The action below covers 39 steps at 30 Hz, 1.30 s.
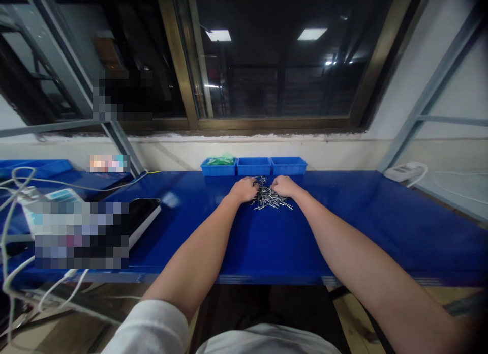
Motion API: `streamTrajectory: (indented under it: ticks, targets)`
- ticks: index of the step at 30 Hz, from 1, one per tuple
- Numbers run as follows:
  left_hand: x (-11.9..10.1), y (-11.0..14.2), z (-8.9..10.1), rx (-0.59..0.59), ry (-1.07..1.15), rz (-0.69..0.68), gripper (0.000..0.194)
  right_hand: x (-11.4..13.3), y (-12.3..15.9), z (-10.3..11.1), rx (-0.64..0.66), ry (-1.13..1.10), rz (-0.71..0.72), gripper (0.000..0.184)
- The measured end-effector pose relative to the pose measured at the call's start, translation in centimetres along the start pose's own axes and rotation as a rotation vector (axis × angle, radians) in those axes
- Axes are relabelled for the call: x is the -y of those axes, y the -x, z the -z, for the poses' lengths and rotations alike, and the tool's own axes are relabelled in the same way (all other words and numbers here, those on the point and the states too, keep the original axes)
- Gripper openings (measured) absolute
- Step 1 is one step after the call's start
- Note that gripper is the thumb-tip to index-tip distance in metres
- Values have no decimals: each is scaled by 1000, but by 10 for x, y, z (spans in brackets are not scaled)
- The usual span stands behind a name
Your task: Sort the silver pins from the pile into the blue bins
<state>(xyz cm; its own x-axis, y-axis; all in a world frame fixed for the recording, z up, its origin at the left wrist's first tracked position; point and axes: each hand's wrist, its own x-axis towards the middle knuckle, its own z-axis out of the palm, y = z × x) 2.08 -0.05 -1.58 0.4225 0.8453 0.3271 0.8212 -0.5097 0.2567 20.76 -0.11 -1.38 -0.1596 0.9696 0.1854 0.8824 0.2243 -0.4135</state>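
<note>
A pile of small shiny metal screws or pins (269, 198) lies on the blue table (267, 242) in front of three blue bins. My left hand (244, 188) rests at the pile's left edge with its fingers curled closed. At the pile's right edge my right hand (284, 186) is also curled closed. Both hands touch the pile; what the fingers hold is too small to make out.
Three blue bins stand in a row at the table's back: the left bin (218, 167) holds green items, then the middle bin (253, 166) and the right bin (288, 165). A device with white cables (143, 216) sits at the left. A white power strip (406, 171) lies at the far right.
</note>
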Motion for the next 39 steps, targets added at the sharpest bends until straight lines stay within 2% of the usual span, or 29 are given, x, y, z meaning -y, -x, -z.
streamTrajectory:
  ticks: [5, 12, 15, 18, 20, 22, 29, 35, 39]
  targets:
    - [-2, -1, -1, -5, -11, -4, 32, 8, 2, 1, 31, 86, -20, 19]
    - [-5, -1, -1, -12, -4, -22, 30, 17, 6, 1, 27, 83, -35, 20]
    - [-6, -1, 0, -19, 5, -57, 29, 20, 7, 1, 17, 119, 31, 25]
    - [-11, 0, 4, -62, 22, -116, 28, 23, 6, 2, -79, 87, 124, 26]
    - [-16, 2, 8, -94, 37, -167, 29, 24, 5, 2, -149, 8, 151, 24]
    - [-20, 4, 12, -118, 53, -218, 29, 24, 4, 2, -167, -95, 156, 22]
    - [-24, 7, 23, -169, 57, -287, 23, 24, 6, 4, -76, -454, 162, 18]
    - [-23, 7, 25, -160, 51, -179, 21, 25, 11, 7, -20, -692, 79, 20]
    - [-21, 6, 24, -215, 70, -122, 22, 25, 14, 10, -25, -933, 32, 21]
